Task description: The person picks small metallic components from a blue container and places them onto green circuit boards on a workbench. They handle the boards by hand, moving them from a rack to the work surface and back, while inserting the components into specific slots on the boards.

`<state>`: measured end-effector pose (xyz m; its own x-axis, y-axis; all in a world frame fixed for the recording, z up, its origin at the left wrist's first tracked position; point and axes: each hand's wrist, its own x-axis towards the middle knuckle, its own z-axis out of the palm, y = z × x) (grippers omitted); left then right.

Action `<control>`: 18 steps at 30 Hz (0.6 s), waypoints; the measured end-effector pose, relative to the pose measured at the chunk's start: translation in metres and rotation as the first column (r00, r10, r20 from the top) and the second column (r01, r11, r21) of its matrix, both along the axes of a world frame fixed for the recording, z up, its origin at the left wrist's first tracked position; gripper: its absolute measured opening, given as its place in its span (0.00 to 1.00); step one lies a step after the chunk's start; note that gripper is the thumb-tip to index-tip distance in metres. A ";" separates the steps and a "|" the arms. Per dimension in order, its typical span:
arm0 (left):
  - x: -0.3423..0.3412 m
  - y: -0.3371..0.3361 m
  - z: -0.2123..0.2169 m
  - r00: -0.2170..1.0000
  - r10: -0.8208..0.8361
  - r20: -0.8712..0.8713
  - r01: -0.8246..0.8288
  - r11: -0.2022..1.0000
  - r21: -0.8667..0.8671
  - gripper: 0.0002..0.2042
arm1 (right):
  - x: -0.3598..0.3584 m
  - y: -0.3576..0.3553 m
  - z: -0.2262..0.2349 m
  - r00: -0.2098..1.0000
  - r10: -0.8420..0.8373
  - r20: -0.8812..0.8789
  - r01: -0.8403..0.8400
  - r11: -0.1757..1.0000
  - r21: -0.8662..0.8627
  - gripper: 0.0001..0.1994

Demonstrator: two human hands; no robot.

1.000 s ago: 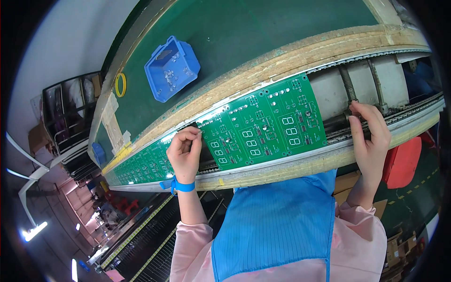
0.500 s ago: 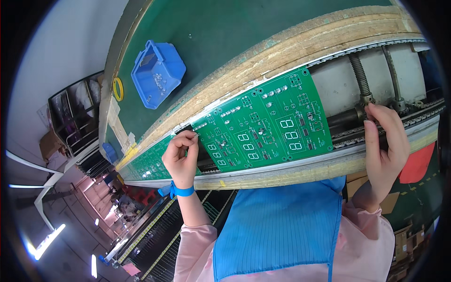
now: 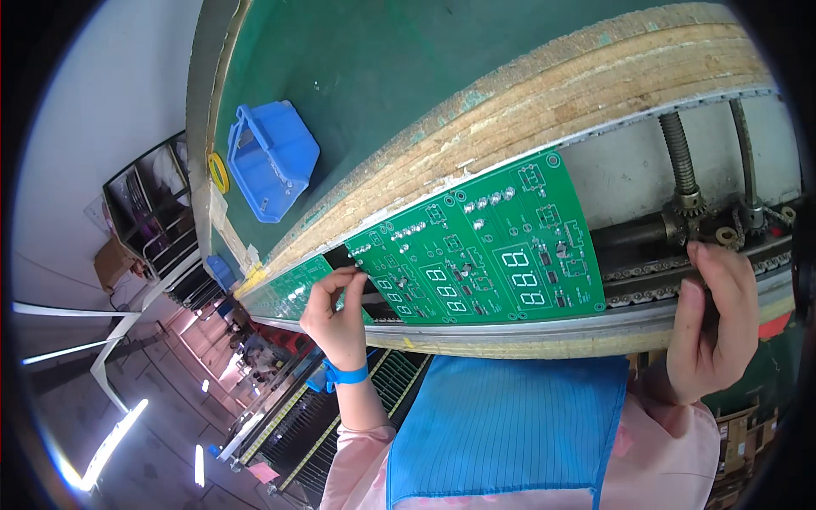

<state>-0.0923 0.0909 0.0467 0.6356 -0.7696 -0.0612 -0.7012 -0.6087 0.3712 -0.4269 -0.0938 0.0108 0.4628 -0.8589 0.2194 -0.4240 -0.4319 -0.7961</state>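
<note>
A green circuit board (image 3: 489,304) lies across the conveyor rails in front of me. It carries white digit outlines, dark small parts and rows of clear round parts along its far side. My left hand (image 3: 337,313), with a blue band at the wrist, is pinched at the board's left edge. Whatever is between those fingertips is too small to make out. Off the board's right end, my right hand (image 3: 718,319) hovers over the near rail, thumb and forefinger apart and the other fingers curled. I see nothing held in it.
Farther left along the rails sits another green board (image 3: 293,289). On the green table stands a blue bin (image 3: 293,149) beside a yellow tape roll (image 3: 218,172). A wooden edge (image 3: 527,110) borders the conveyor's far side. A threaded rod (image 3: 677,153) crosses at the right.
The view has shifted a little. My left fingertips have come slightly nearer along the board's left edge. My right thumb and forefinger have parted more, and that hand is lower in view.
</note>
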 end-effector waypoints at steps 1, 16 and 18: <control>-0.003 0.006 -0.001 0.995 0.080 -0.057 -0.081 0.997 -0.015 0.08 | -0.001 0.001 0.001 1.000 -0.001 -0.012 0.000 1.000 -0.003 0.15; -0.053 0.062 -0.040 0.988 0.104 -0.112 -0.134 0.941 -0.309 0.18 | -0.030 0.032 -0.016 0.822 -0.197 0.534 0.264 0.963 -0.051 0.11; -0.053 0.060 -0.040 0.988 0.105 -0.111 -0.134 0.944 -0.301 0.18 | -0.018 0.024 -0.014 0.800 -0.199 0.566 0.304 0.948 -0.096 0.10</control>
<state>-0.1453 0.1513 0.0068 0.7268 -0.6791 0.1031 -0.5844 -0.5326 0.6122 -0.4444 -0.0702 -0.0032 -0.0041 -0.8515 0.5244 -0.0585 -0.5233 -0.8501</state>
